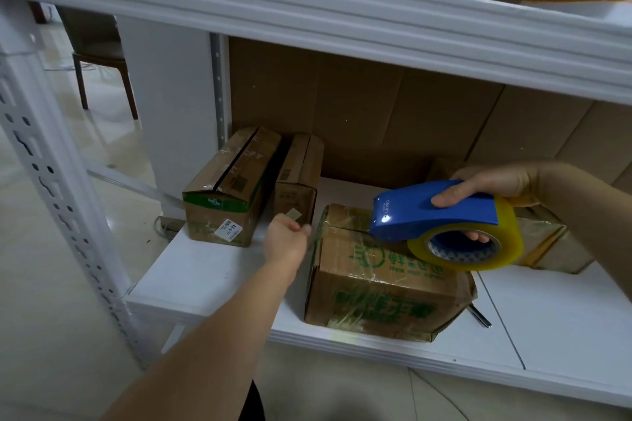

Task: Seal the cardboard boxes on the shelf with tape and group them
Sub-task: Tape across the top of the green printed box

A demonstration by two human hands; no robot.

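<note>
The brown cardboard box with green printing [386,270] stands at the front edge of the white shelf board [212,270], its top flaps closed and already glossy with clear film, and the blue plastic tape dispenser loaded with a yellowish clear roll [441,225] rests nose-down on its top seam. The right hand [492,188] grips the dispenser from above, thumb on the blue shell and fingertips showing through the roll's core. The left hand [289,239] sits just beside the box's left end, fingers curled in a pinch on what looks like the free end of a tape strip, with a small tan scrap [293,215] above the knuckles; the strip itself is too faint to trace with confidence. The likeliest trouble from here is that the strip folds onto itself or lands off the seam if the left hand lets the tension go slack before the tape is pressed down. A hard pull by the right hand could also drag the box, which already overhangs the front of the shelf, further forward or twist it. The box's lower right corner looks crushed and torn, so rough pressing there might open it wider. Behind it, well apart to the left, two long narrow brown cartons [253,188] lie side by side and touching, and another film-wrapped carton [547,243] sits just behind the dispenser to the right. Grouping therefore seems not yet done.
</note>
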